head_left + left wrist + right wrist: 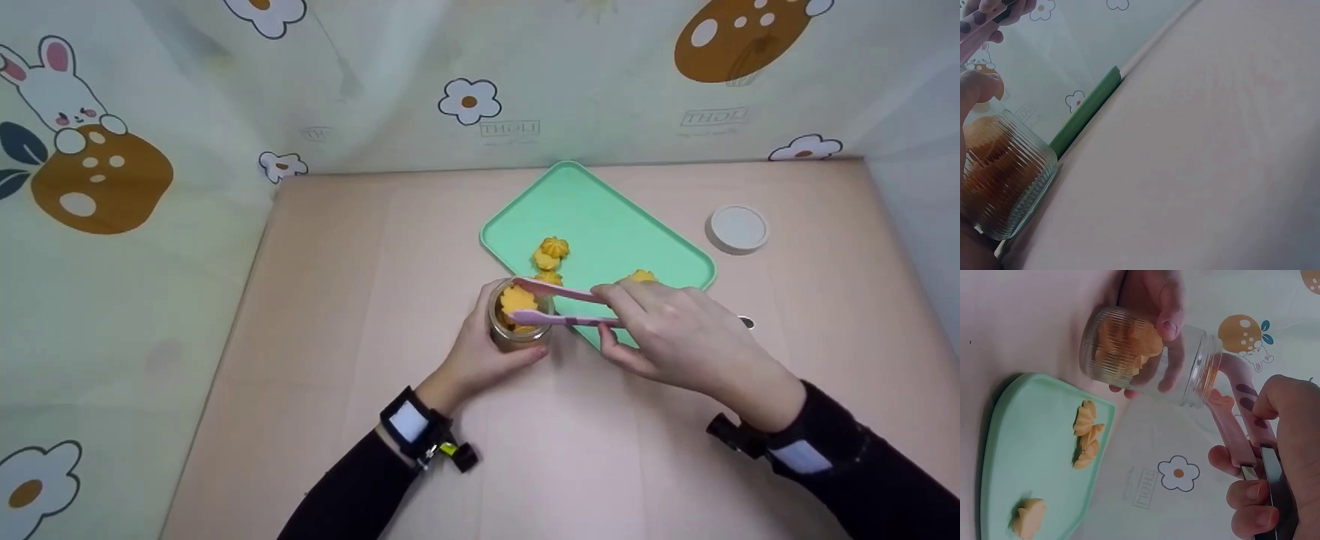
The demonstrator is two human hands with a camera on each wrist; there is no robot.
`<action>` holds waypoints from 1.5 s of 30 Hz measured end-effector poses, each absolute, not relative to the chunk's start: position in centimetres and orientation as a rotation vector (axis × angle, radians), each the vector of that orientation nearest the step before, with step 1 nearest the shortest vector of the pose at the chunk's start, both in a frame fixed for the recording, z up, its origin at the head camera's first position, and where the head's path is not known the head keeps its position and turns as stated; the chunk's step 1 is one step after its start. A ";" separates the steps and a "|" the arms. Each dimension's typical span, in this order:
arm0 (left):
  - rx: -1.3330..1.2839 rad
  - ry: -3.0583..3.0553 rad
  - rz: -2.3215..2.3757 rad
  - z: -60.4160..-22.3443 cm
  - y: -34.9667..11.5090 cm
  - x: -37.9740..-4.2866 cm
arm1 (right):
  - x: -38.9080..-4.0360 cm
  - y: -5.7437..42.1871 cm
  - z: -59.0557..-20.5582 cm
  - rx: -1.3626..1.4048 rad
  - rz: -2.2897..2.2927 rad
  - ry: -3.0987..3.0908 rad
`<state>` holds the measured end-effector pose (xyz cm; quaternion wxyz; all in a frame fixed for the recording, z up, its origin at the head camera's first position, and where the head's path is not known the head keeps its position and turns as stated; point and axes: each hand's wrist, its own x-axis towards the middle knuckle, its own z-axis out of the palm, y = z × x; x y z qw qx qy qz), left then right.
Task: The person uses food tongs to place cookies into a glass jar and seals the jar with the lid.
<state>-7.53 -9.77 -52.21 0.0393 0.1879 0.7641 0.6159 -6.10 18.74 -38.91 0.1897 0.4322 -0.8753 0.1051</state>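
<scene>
My left hand [484,341] grips a clear ribbed glass jar [1157,363], which holds several yellow-orange cookies [1123,343] in its lower part. In my right hand [675,337] is a pair of pink tongs [570,320] with metal handles, pinched between thumb and fingers. The tong tips are at the jar's mouth, around a flower-edged cookie [517,299]. Ribbed glass and the cookies inside also show in the left wrist view, where the jar [1010,174] stands close by the tray's edge.
A green tray [600,217] lies behind the jar, with a small group of cookies [553,248] at its left and another cookie [642,276] near its right side. A round white lid [738,229] rests on the table to the right of the tray. Patterned cloth [390,97] hangs behind.
</scene>
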 end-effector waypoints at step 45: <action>0.661 2.341 1.937 -52.4 -9.8 -7.7 | -5.9 18.2 -37.4 1.119 0.339 -2.543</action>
